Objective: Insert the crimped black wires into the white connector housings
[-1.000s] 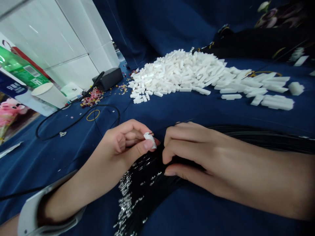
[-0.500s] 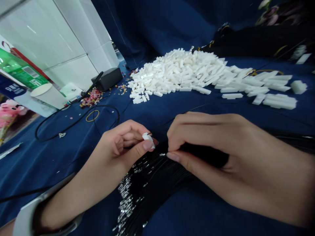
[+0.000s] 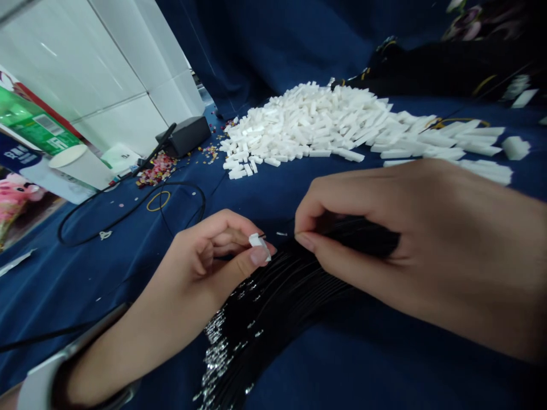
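My left hand point(image 3: 209, 256) pinches a small white plastic piece point(image 3: 259, 245) between thumb and forefinger. My right hand point(image 3: 384, 228) is closed in a pinch on a thin black wire point(image 3: 284, 234) whose metal tip points at the white piece, a short gap away. Under both hands lies a bundle of black wires point(image 3: 265, 307) with silver metal ends, spread over the dark blue cloth point(image 3: 325, 364). A large heap of the same white pieces point(image 3: 316, 122) lies further back.
At the left stand a white paper cup point(image 3: 77, 165), a green bottle point(image 3: 29, 122) and a black box point(image 3: 186, 135). A black cable loop point(image 3: 128, 210), a yellow rubber band point(image 3: 158, 200) and small coloured bits point(image 3: 156, 168) lie on the cloth. Dark patterned fabric point(image 3: 448, 62) lies behind the heap.
My right hand rose from lying flat on the wire bundle, pinched out one wire and lifted its tip toward the white piece. My left hand stayed nearly still.
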A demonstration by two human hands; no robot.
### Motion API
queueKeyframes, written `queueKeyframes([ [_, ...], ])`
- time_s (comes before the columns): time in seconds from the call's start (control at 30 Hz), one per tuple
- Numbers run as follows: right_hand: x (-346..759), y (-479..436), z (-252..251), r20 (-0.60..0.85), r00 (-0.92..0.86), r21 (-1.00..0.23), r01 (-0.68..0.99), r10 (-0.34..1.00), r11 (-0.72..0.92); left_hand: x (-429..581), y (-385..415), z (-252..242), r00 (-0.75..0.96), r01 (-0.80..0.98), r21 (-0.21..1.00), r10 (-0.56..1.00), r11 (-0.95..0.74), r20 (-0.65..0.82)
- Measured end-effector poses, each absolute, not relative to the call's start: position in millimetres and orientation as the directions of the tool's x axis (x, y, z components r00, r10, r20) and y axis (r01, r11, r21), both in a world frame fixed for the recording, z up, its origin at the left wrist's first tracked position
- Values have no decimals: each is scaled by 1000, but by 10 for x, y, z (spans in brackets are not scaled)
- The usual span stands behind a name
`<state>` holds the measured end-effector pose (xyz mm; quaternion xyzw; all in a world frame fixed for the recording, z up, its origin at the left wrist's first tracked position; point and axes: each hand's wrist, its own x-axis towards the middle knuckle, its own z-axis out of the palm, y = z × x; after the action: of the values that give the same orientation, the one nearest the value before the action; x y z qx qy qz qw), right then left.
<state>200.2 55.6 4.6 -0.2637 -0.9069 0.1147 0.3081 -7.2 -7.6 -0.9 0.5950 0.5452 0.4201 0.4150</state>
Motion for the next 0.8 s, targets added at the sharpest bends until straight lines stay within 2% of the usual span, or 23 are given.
queueKeyframes([
  [0.2,1956,552,14,484,-658,-479,354,577,804,-32,-84,-11,70,311,947,996,-77,58],
  [0.3,1973,551,-14,477,-674,-494,325,564,807,-23,-86,-6,68,339,938,996,-73,53],
  [0.6,1980,506,-48,498,-690,-419,338,525,843,-34,-116,5,69,360,930,996,-75,53],
  [0.8,1992,476,-39,476,-726,-304,394,497,867,-29,-111,-4,74,322,945,996,-65,44],
])
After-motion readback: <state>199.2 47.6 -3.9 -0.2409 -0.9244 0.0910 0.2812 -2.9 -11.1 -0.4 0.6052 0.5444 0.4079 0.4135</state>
